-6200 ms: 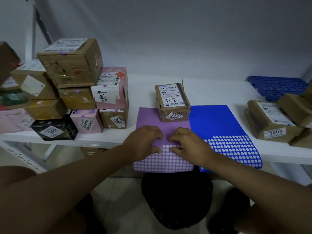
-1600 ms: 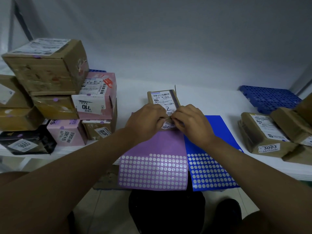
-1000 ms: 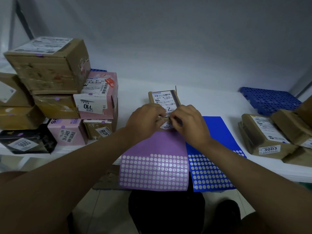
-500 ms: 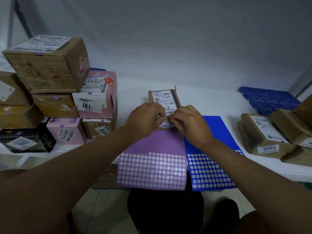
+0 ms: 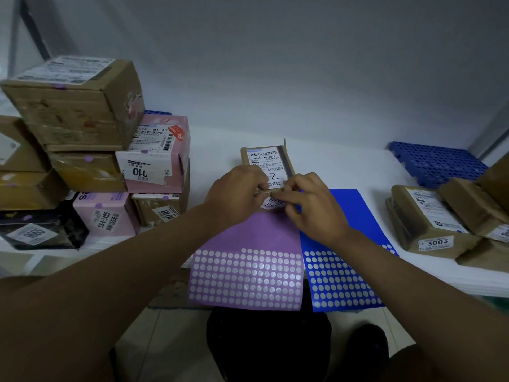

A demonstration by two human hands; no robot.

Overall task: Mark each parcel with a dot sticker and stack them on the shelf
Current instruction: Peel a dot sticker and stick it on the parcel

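A small brown parcel (image 5: pixel 266 161) with a white label marked "2" lies on the white shelf (image 5: pixel 344 172), just behind a purple dot-sticker sheet (image 5: pixel 248 274). My left hand (image 5: pixel 234 197) and my right hand (image 5: pixel 311 208) meet at the parcel's near edge, fingers curled and fingertips pinching there. Whether a dot sticker is between the fingertips is hidden. A blue dot-sticker sheet (image 5: pixel 344 274) lies to the right of the purple one. Both sheets hang over the shelf's front edge.
A stack of several marked parcels (image 5: pixel 82 150) stands at the left, brown, pink and black. More brown parcels (image 5: pixel 432 221) lie at the right, one labelled 3003. A blue perforated panel (image 5: pixel 438 164) lies at the back right. A black bin (image 5: pixel 267 346) sits below.
Six seconds ago both hands were on the purple sheet; they then moved up to the parcel's near edge. Over the last second they have stayed there almost unmoved.
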